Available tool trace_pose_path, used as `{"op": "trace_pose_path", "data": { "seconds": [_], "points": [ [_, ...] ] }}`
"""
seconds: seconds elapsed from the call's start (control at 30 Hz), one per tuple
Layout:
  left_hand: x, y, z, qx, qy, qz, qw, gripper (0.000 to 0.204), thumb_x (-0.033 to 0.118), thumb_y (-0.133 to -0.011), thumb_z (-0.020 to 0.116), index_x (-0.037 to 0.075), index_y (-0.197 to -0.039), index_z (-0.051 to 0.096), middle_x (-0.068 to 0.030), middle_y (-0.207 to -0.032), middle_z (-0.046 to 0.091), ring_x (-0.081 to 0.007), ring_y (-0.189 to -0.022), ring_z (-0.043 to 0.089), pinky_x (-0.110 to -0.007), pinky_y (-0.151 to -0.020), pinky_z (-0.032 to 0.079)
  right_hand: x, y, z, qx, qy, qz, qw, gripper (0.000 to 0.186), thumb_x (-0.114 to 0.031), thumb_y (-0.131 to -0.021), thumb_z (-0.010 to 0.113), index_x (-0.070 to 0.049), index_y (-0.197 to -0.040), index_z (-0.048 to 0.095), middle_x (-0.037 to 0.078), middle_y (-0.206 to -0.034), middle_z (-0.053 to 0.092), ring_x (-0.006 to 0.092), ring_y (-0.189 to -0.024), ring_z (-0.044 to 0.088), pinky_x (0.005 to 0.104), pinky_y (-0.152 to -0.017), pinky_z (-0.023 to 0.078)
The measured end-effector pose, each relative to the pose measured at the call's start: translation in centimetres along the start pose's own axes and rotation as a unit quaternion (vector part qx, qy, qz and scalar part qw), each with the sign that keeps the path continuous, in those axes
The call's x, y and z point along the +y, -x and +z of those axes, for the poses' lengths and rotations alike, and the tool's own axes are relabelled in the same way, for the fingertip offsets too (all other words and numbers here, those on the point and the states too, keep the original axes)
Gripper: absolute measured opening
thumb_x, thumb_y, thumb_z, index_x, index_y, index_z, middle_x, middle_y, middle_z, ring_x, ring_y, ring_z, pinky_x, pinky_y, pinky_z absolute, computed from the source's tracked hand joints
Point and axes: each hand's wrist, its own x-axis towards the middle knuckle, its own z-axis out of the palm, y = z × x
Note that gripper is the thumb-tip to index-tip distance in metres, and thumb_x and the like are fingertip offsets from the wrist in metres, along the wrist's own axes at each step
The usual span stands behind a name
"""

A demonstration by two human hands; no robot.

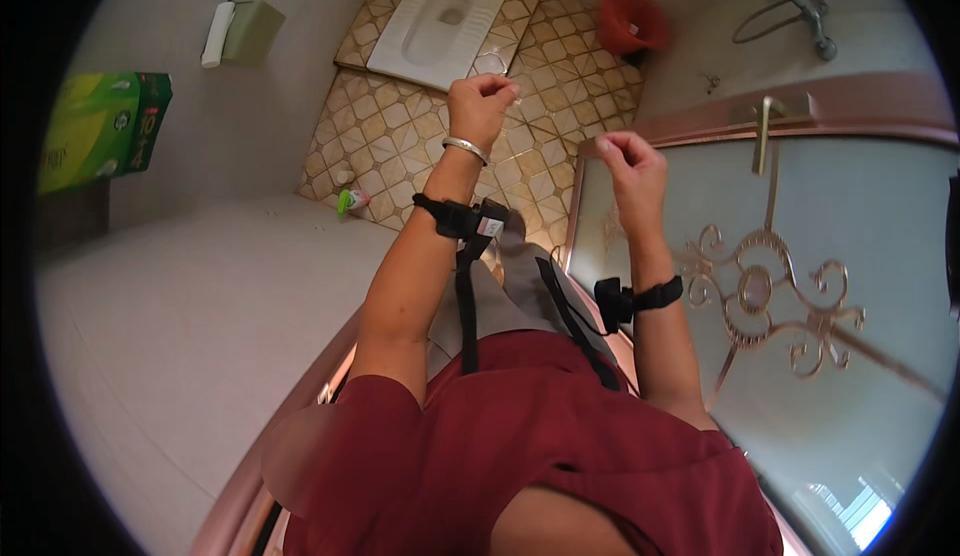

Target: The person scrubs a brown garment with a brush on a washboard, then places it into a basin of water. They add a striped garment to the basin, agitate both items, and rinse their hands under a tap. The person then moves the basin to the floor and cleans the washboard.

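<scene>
My left hand [480, 113], with a silver bangle [466, 149] at its wrist, is raised in front of me, its fingers bent together in a pinch. Whatever is in them, if anything, is too small to make out. Just beyond it, a thin pale loop [490, 63] shows by the corner of the white squat toilet [415, 41]; I cannot tell whether the hand touches it. My right hand [636, 171] is held up apart from the left, near the frosted glass door [660, 216]. Its fingers curl in against the thumb, and what they hold, if anything, is hidden.
The door, with a metal handle [763, 136] and scroll ornament [752, 288], stands open at my right. A red bucket [632, 22] and a shower mixer [815, 21] are beyond it. On the left wall hang a tissue box [250, 34] and a green package [105, 131].
</scene>
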Motion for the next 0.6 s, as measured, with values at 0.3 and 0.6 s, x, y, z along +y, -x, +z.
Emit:
{"op": "trace_pose_path", "data": {
  "seconds": [0.3,0.6],
  "points": [
    [4.8,-8.4,0.8,-0.083,0.047,-0.067,0.993,0.013,0.006,-0.090,0.079,-0.004,-0.099,0.079,-0.0051,-0.088,0.076,-0.0118,-0.080,0.066,-0.025,-0.074,0.052,-4.2,-15.9,6.0,-0.107,0.161,-0.245,0.950,0.027,-0.011,-0.083,0.085,-0.006,-0.109,0.079,0.004,-0.091,0.064,0.0193,-0.088,0.058,0.0322,-0.077,0.048],
    [5.2,-18.1,0.6,-0.111,0.204,-0.223,0.947,0.018,0.021,-0.099,0.071,0.004,-0.100,0.077,-0.0009,-0.092,0.072,-0.0105,-0.086,0.062,-0.032,-0.081,0.051,-2.6,-26.5,11.1,-0.085,0.128,-0.247,0.957,0.020,-0.002,-0.079,0.084,-0.004,-0.098,0.079,0.007,-0.086,0.070,0.0252,-0.079,0.064,0.0374,-0.077,0.051]
  ]
}}
